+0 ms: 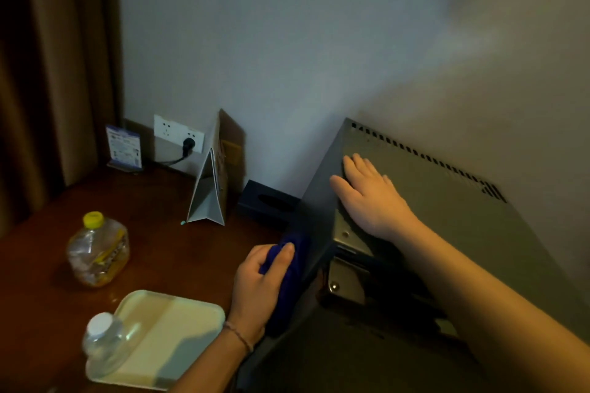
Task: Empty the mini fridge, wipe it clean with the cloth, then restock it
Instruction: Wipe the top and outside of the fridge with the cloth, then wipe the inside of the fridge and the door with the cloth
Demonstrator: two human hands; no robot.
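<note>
One head view only; nothing shared with a second. Looks forward and steeply down from above, close over both hands. Right hand [372, 198] sits centre-right, left hand [260, 281] lower centre. Wall [319, 41] fills the upper frame beyond them; table [166, 252] spreads left.

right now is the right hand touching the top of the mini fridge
Touching. The head view shows the right hand lying flat, palm down with fingers straight, on the grey top of the mini fridge, no gap under it.
</note>
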